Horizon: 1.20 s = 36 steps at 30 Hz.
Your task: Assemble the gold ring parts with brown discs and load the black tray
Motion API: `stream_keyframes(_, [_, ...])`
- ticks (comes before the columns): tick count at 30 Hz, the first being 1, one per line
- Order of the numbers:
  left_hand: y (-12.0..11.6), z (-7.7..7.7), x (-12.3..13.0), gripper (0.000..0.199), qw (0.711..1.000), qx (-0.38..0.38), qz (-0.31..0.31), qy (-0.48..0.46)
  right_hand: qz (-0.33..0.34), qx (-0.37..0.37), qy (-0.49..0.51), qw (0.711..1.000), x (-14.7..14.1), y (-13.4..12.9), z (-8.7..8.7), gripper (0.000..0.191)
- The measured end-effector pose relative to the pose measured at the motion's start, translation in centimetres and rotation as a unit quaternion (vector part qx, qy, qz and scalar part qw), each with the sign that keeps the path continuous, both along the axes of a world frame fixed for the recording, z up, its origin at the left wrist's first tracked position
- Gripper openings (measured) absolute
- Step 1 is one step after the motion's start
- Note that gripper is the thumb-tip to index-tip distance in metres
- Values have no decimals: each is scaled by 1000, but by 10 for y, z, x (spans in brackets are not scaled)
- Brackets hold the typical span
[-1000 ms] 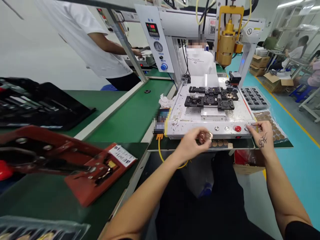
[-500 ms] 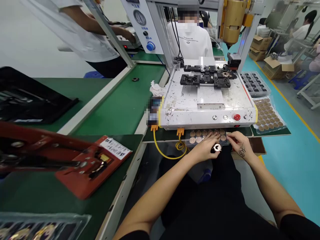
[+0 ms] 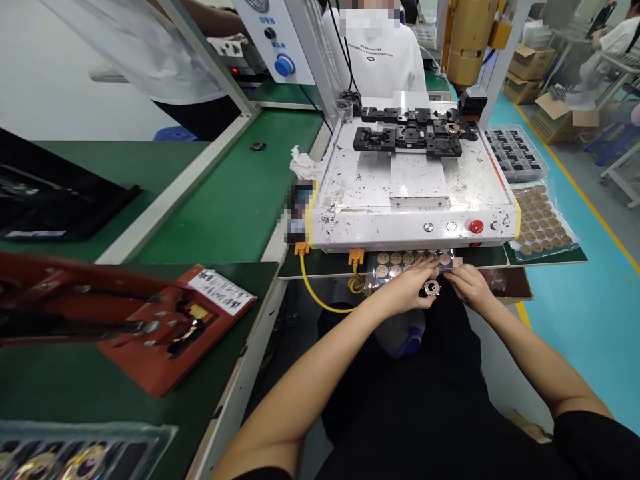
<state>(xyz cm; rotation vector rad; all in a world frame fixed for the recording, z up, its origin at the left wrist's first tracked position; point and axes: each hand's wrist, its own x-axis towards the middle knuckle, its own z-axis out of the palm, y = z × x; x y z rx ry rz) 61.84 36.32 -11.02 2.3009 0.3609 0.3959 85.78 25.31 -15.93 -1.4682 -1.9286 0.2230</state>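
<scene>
Left hand [image 3: 411, 288]: I grasp a metal ring [image 3: 431, 288], no disc seen on it, just in front of the white machine [image 3: 370, 223]. Right hand [image 3: 471, 287]: at the disc sheet [image 3: 389, 265] there, grip unclear; many discs unpeeled.

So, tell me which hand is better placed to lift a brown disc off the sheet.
Probably the right: the right hand has its fingertips at the right end of the sheet, with no sizeable part visible in it, while the left hand holds a round metal part.
</scene>
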Motion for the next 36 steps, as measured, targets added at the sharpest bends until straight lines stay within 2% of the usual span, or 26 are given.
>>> stream_keyframes(3, [2, 2, -1, 25, 1000, -5, -9, 7, -20, 4, 34, 999, -9, -27, 0, 24])
stream_keyframes(7, [3, 1, 7, 32, 1000, 2, 30, 6, -87, 7, 97, 991, -16, -55, 17, 15])
stream_keyframes(12, [5, 7, 25, 28, 995, -11, 104, -7, -184, -15, 191, 964, -12, -52, 45, 24])
stream_keyframes(15, [-3, 17, 24, 28, 991, -30, 128, -35, -207, -71, 258, 941, -15, -46, 69, 34])
stream_keyframes(17, [-13, 27, 16, 33, 983, -84, 145, -70, -208, -100, 301, 925, -23, -44, 86, 38])
stream_keyframes(19, [-26, 36, 5, 38, 959, -213, 154, -111, -195, -104, 328, 919, -33, -42, 101, 39])
stream_keyframes(20, [-33, 41, -1, 41, 932, -298, 156, -133, -186, -101, 342, 915, -39, -41, 107, 39])
stream_keyframes(22, [-43, 50, -13, 47, 858, -456, 160, -175, -173, -112, 381, 901, -48, -37, 115, 42])
stream_keyframes(24, [-51, 58, -23, 52, 792, -551, 172, -202, -160, -143, 427, 878, -55, -31, 117, 42])
stream_keyframes(26, [-55, 64, -31, 57, 754, -592, 189, -213, -144, -178, 467, 854, -60, -25, 116, 42])
stream_keyframes(29, [-60, 70, -41, 59, 724, -619, 210, -219, -119, -203, 502, 832, -64, -20, 112, 44])
stream_keyframes(34, [-68, 75, -53, 52, 700, -639, 205, -246, -95, -210, 495, 837, -69, -25, 112, 35])
stream_keyframes(36, [-72, 76, -57, 50, 699, -636, 198, -259, -81, -228, 511, 825, -71, -28, 116, 33])
